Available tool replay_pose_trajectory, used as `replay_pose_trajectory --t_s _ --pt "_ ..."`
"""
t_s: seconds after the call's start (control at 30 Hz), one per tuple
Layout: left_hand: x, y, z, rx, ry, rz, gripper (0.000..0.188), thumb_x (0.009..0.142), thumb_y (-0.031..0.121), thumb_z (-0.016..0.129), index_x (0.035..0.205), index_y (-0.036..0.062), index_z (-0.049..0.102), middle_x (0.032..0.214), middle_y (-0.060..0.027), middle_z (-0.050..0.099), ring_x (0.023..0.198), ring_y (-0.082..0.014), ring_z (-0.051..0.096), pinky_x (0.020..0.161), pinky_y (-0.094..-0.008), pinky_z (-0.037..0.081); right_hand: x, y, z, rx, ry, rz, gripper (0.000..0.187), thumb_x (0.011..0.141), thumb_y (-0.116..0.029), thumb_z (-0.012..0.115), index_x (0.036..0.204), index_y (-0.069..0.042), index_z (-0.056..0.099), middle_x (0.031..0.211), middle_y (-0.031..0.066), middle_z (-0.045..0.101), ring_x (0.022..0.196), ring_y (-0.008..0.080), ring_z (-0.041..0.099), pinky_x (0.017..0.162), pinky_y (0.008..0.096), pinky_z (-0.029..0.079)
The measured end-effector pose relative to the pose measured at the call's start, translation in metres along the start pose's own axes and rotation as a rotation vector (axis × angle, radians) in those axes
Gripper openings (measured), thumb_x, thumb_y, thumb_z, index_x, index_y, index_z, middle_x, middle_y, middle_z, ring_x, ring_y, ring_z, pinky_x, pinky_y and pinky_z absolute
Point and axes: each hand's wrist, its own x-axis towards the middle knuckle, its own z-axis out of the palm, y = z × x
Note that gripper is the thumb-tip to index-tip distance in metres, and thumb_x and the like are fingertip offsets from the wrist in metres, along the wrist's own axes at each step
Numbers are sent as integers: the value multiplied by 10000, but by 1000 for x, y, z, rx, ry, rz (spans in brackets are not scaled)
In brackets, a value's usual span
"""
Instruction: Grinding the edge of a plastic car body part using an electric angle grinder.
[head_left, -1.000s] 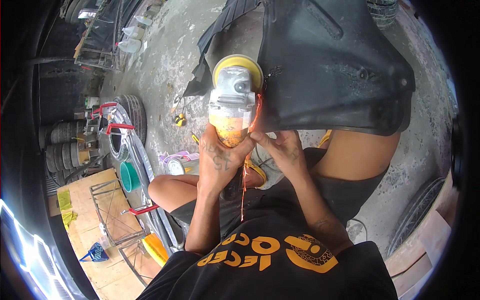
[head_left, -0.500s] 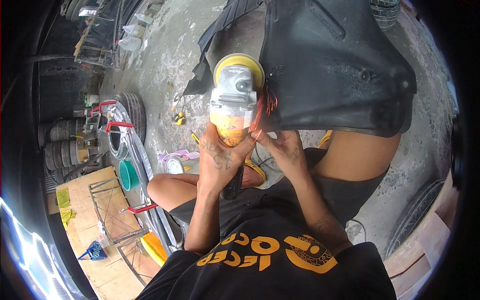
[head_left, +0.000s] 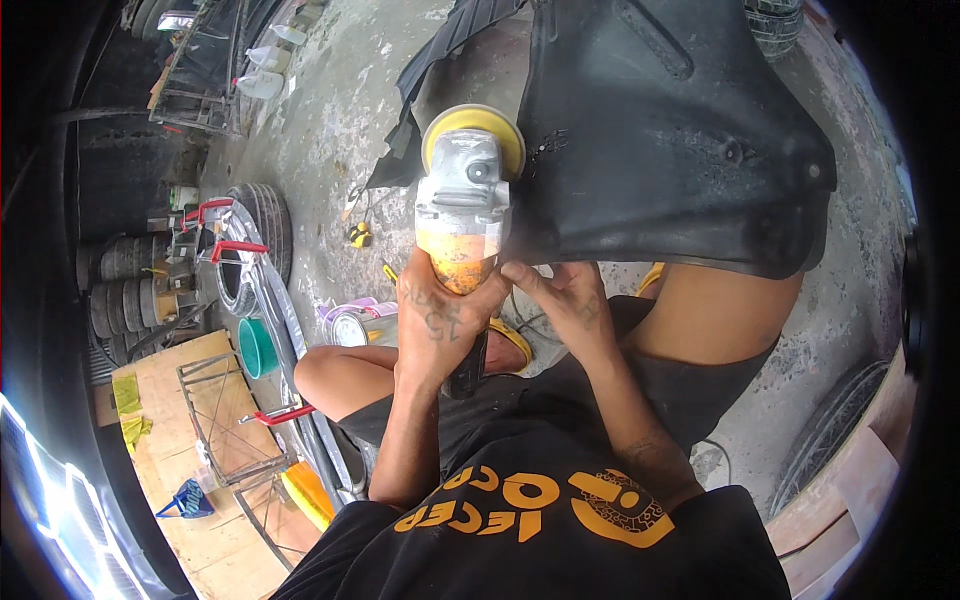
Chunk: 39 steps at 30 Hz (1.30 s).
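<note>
The left hand (head_left: 440, 318) is closed around the body of an angle grinder (head_left: 462, 230). A yellow disc (head_left: 470, 120) is mounted at the grinder's far end. The right hand (head_left: 575, 308) is positioned just right of the left hand, thumbs adjacent, at the near edge of a black panel (head_left: 670, 150); panel contact cannot be determined. The panel extends over the right leg (head_left: 720, 310). Left of the grinder, a yellow tape measure (head_left: 360, 236) lies on the floor (head_left: 330, 130). Farther left: tyre (head_left: 268, 215), red clamps (head_left: 240, 249), green tub (head_left: 258, 348).
</note>
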Motion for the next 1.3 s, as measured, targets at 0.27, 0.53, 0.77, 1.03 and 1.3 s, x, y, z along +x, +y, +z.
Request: replay_pose_trajectory --t_s 0.27,0.53,0.77,1.03,1.3 --pt "-2 12 -4 -20 4 -88 392 797 93 783 1113 -65 615 904 -125 727 786 -157 679 706 -315 553 -2 0 -2 -8 -60 79 339 942 -175 764 1159 47 627 1134 103 651 1053 158 643 882 316 598" --pt "-3 12 -5 45 3 -59 394 802 119 789 1102 -69 617 911 -145 738 803 -186 703 728 -340 561 -3 9 -2 99 -120 -8 450 937 -202 772 1250 57 580 1217 127 622 1114 190 636 948 348 585" --pt "-2 14 -5 61 2 -62 410 792 114 783 1123 -64 619 956 -171 741 863 -225 720 783 -356 561 -5 8 1 135 -163 -47 543 846 -190 857 1245 38 568 1201 119 621 1114 197 639 995 352 568" --pt "-1 15 -9 10 51 -55 397 794 97 773 1127 -58 622 967 -148 736 871 -202 704 798 -351 557 -10 11 -2 256 -115 141 573 837 -165 864 1259 52 543 1239 139 596 1118 212 644 997 357 565" --pt "-3 -10 -16 -120 108 -192 409 783 144 805 1083 -65 622 829 -105 697 715 -150 644 643 -321 530 -10 13 -19 -39 -60 118 519 886 -200 829 1245 57 556 1197 126 591 1107 214 643 928 334 581"
